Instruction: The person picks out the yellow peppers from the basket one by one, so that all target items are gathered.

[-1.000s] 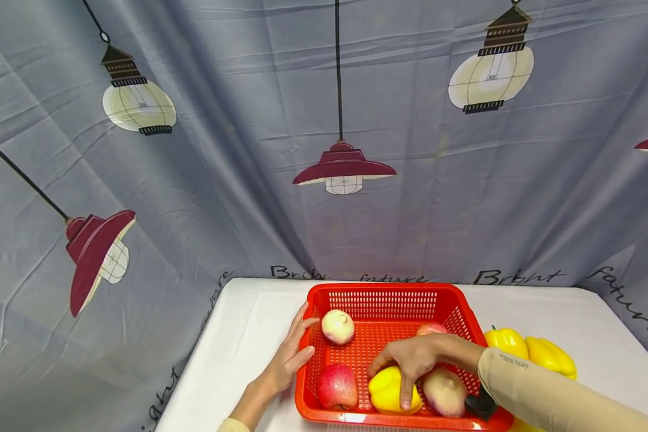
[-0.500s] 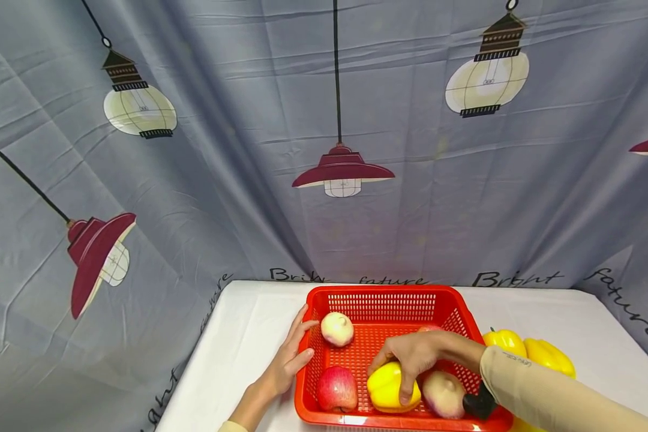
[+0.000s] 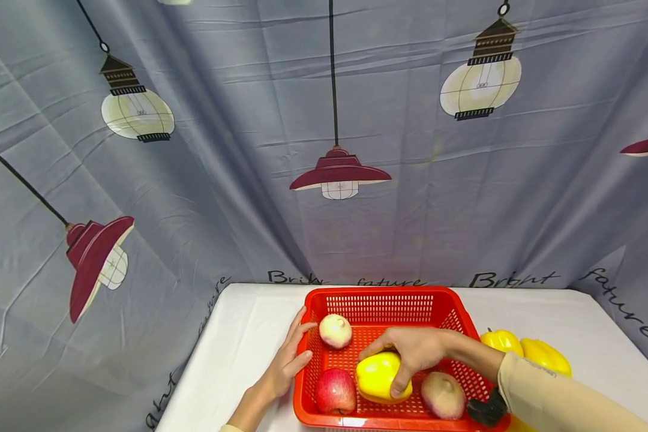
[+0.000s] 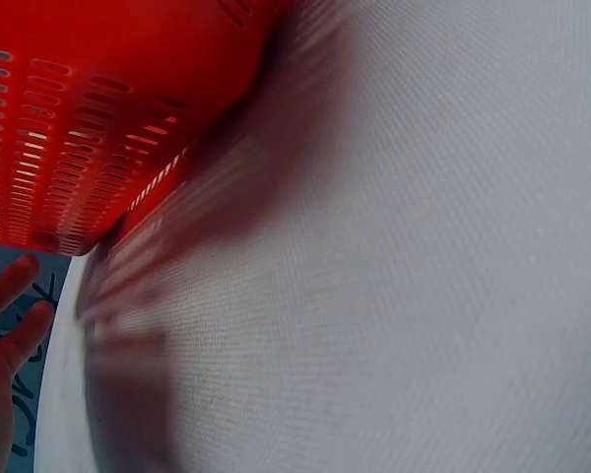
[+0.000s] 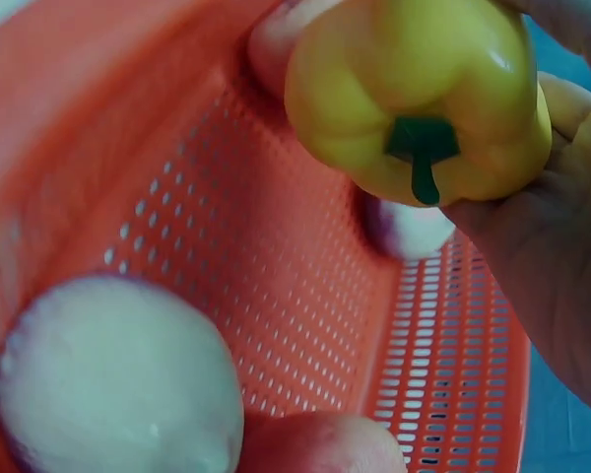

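Note:
My right hand grips a yellow bell pepper over the front middle of a red plastic basket. In the right wrist view the bell pepper shows its green stem, above the basket floor. A red apple lies left of it, a white-and-purple turnip right of it. Another turnip sits at the back left. A reddish round fruit shows partly in the right wrist view. My left hand rests at the basket's left rim, fingers extended.
Several yellow bell peppers lie on the white table right of the basket, partly behind my right sleeve. A grey curtain printed with lamps hangs behind the table. A black strap piece is at my right wrist.
My right hand has lifted the yellow bell pepper a little and shifted it slightly left. The left hand stays at the rim. The head view has tilted slightly.

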